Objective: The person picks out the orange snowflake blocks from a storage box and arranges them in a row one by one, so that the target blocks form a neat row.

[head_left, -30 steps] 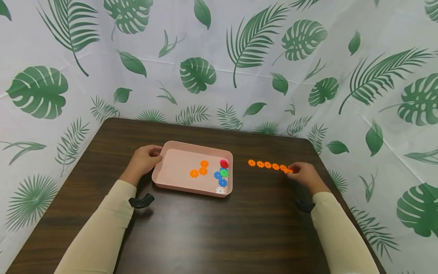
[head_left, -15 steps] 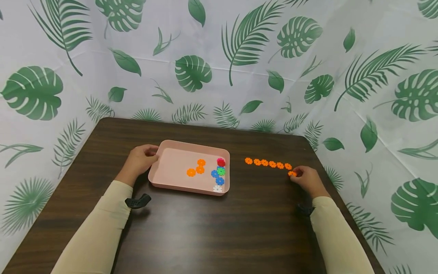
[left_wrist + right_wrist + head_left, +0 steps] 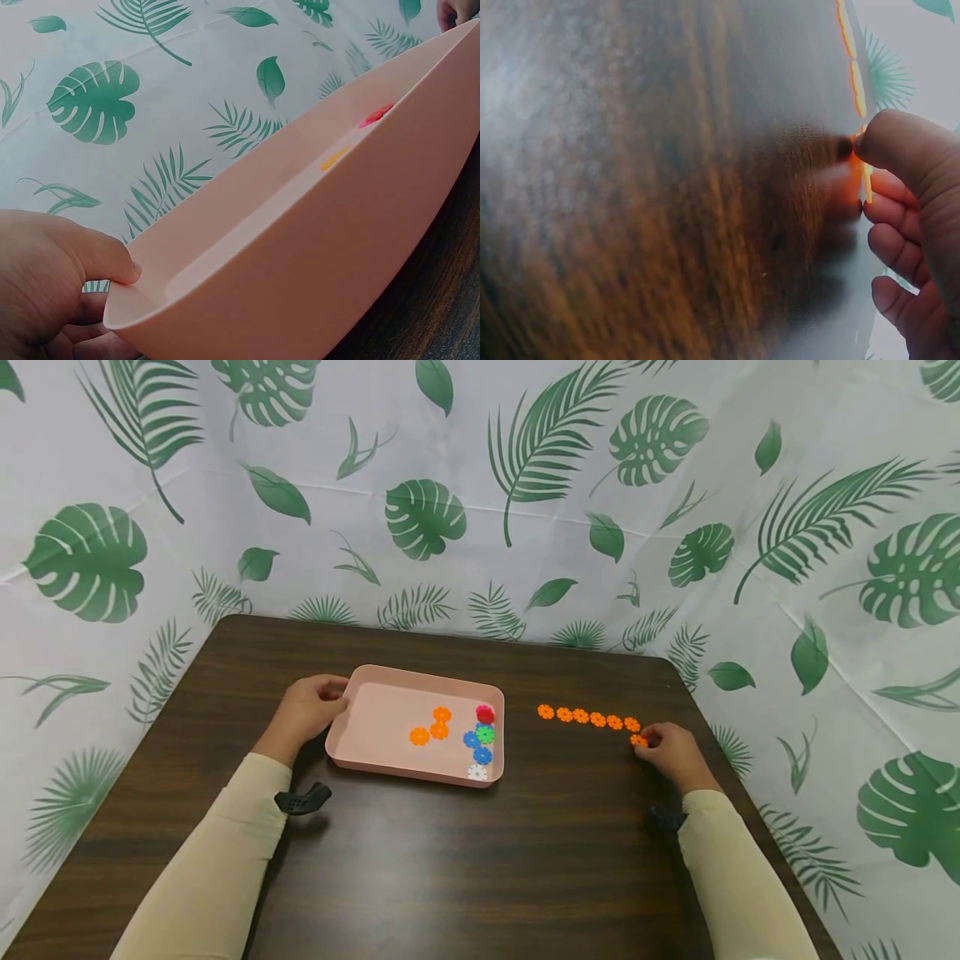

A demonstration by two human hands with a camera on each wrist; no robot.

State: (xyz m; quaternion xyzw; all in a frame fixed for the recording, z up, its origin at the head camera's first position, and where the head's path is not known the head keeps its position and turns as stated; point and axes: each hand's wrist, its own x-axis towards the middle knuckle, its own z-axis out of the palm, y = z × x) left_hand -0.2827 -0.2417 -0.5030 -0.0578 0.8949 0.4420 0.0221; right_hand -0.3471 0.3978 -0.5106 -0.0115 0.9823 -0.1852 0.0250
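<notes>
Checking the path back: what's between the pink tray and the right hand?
Head view: bare dark table beside the pink tray, then a row of orange discs running to the right hand, whose fingertips pinch the last orange disc.

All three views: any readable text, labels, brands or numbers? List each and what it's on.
None readable in any view.
Pink tray: plain, no label or marking.
Orange discs in the row and the coloured discs in the tray: no print visible; too small to tell if anything is moulded in.
Backdrop sheet: leaf pattern only, no words.
Black wrist mounts: no marking visible.
Right wrist view: blurred, nothing legible.
</notes>
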